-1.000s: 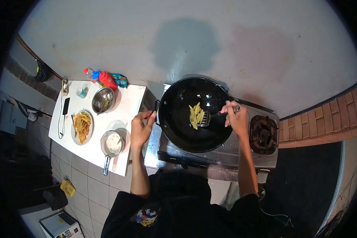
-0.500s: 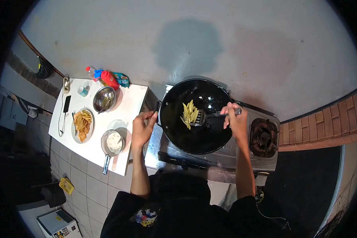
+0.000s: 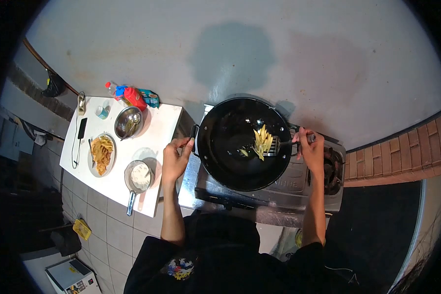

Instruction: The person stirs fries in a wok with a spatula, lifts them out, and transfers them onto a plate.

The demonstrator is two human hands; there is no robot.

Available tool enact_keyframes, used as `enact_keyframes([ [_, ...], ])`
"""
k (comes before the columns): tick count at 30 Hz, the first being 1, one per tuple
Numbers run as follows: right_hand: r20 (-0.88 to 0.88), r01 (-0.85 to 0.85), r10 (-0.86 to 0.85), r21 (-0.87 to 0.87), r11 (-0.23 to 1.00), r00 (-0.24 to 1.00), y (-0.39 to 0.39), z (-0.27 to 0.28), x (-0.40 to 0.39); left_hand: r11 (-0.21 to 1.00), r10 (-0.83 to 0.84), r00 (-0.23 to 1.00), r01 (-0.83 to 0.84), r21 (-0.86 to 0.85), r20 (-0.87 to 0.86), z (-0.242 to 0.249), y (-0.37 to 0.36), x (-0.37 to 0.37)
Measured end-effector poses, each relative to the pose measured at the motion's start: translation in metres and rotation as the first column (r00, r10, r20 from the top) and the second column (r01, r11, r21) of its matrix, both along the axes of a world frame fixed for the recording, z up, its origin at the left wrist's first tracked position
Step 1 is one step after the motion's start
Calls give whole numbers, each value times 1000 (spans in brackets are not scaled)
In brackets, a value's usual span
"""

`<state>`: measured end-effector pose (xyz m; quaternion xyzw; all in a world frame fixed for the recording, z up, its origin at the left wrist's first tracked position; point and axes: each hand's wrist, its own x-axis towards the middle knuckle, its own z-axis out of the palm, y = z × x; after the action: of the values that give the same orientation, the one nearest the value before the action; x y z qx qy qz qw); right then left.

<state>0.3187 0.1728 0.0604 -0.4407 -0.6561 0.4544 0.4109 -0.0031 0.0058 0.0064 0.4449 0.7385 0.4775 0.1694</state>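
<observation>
A large black wok (image 3: 225, 171) sits on the gas stove, dark and shiny inside. My left hand (image 3: 175, 158) is closed at the wok's left loop handle (image 3: 194, 135), thumb and fingers pinching it. In my right hand (image 3: 310, 151) is the handle of a slotted spatula (image 3: 274, 148), whose metal head is inside the wok on the right. A bunch of pale yellow-green strips, like cut fries (image 3: 262, 140), lies at the spatula's front edge. A few loose pieces (image 3: 243, 152) rest to its left in the wok.
Left of the stove, a white table (image 3: 117, 188) bears a plate of fried food (image 3: 102, 156), a steel bowl (image 3: 129, 122), a pan of white batter (image 3: 141, 176), a phone (image 3: 83, 128) and bottles. A second burner (image 3: 332, 171) lies right of the wok, a wall behind.
My right hand has moved right with the spatula, and the strips have shifted right across the wok. A few pieces now lie apart. My left hand stays at the handle.
</observation>
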Motion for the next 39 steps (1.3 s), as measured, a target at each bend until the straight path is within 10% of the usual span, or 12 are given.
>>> enact_keyframes([
  [39, -365, -280, 202, -176, 944, 909, -7, -51, -63, 1000, 12, 999, -11, -14, 36, 2, 0, 4],
])
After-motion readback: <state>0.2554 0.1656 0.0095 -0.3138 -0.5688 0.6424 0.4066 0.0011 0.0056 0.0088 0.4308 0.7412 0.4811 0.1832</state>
